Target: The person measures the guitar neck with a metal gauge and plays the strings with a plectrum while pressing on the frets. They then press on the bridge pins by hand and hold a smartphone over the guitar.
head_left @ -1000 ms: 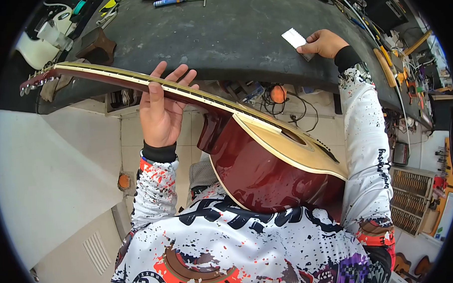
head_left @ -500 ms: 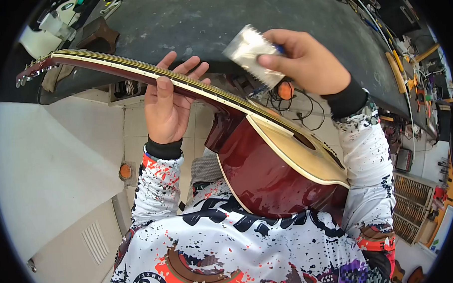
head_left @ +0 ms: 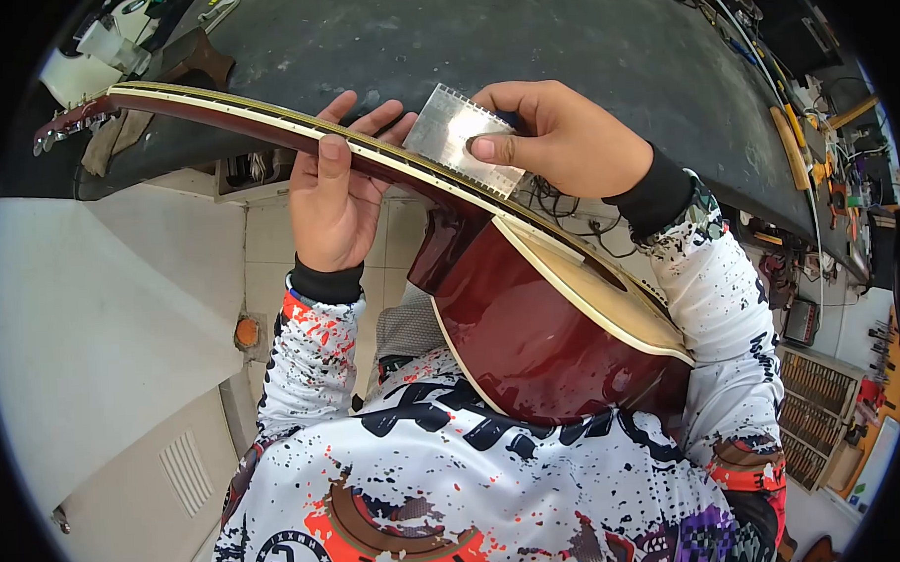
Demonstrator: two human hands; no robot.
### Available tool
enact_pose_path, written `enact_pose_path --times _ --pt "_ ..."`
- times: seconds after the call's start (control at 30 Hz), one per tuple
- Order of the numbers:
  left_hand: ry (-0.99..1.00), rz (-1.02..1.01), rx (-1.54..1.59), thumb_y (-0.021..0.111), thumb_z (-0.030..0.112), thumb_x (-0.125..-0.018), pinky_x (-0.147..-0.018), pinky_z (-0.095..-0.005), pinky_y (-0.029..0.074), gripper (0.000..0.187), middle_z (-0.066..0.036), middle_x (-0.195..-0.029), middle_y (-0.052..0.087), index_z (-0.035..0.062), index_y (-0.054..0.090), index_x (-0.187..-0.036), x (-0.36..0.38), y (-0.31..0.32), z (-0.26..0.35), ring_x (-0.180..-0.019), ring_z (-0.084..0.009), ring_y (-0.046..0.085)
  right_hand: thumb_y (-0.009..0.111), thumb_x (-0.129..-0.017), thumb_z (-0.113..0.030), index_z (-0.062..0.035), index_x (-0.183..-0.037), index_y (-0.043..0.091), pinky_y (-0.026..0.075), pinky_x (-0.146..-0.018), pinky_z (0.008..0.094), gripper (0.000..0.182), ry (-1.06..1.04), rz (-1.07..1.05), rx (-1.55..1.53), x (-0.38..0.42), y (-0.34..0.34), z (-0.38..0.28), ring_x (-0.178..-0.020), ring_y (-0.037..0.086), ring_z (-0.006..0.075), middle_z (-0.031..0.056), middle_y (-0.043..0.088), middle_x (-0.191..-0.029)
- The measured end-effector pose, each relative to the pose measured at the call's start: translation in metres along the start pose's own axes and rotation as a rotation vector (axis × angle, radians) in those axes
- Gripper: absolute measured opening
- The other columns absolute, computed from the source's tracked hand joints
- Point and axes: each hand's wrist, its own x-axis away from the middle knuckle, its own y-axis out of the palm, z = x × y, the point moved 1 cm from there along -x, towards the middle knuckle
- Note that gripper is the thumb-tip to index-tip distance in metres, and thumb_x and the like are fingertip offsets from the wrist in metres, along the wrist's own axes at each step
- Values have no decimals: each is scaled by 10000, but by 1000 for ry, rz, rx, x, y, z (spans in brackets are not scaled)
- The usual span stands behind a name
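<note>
A dark red acoustic guitar (head_left: 531, 338) lies across my lap, its pale top facing away from me and its headstock (head_left: 73, 126) at the left. My left hand (head_left: 333, 206) cradles the guitar neck (head_left: 251, 124), thumb on the near side and fingers stretched out on the far side. In my right hand (head_left: 574, 143) a shiny flat metal plate with notched edges (head_left: 451, 122) is pinched between thumb and fingers. Its lower edge is at the strings near the body end of the neck; whether it touches them is hard to tell.
Beyond the guitar spreads a dark workbench (head_left: 323, 43). A brown block-like support (head_left: 200, 62) stands at its left, near the neck. Black cables (head_left: 556, 200) hang below the bench edge. Tools and a hammer-like handle (head_left: 790, 150) line the right side, above a drawer rack (head_left: 816, 402).
My right hand has moved left and down, bringing the metal plate from above the bench to the strings. The headstock end has risen slightly in view. My left hand remains at the neck.
</note>
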Motion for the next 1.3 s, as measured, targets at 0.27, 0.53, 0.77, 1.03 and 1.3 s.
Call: enact_pose_path --times 0.27,0.53,0.77,1.03,1.3 --pt "-6 1 -2 573 319 -973 -979 -507 502 584 -325 -1323 460 -28 332 -1376 -4 0 -3 -1239 -425 500 667 -923 -226 22 -1146 616 487 -767 278 337 20 -78 -9 -6 -3 2 -817 590 119 63 682 -921" --pt "2 -5 -5 570 317 -975 -976 -498 511 579 -325 -1318 466 -21 333 -1381 -5 -1 -4 -1230 -417 510 654 -933 -185 29 -1163 597 474 -836 241 320 53 -121 -39 -7 -5 2 -895 579 77 19 663 -985" --pt "2 -10 20 575 305 -973 -970 -490 518 568 -323 -1311 478 -15 345 -1382 -5 -3 -5 -1218 -406 523 664 -928 -201 18 -1159 604 481 -808 233 323 38 -114 -39 -8 -4 3 -876 580 72 19 663 -965" --pt "4 3 29 587 297 -969 -944 -475 532 577 -327 -1319 467 -22 339 -1380 -6 -2 -4 -1161 -368 571 684 -917 -212 14 -1150 608 486 -792 221 333 65 -90 -93 -13 0 -1 -860 586 67 15 662 -949" --pt "15 6 16 595 301 -965 -948 -463 528 598 -325 -1311 474 -34 322 -1378 -6 -2 -3 -1148 -356 578 675 -922 -229 6 -1123 624 483 -736 258 313 163 -85 -70 -9 1 -26 -796 566 89 27 660 -895"
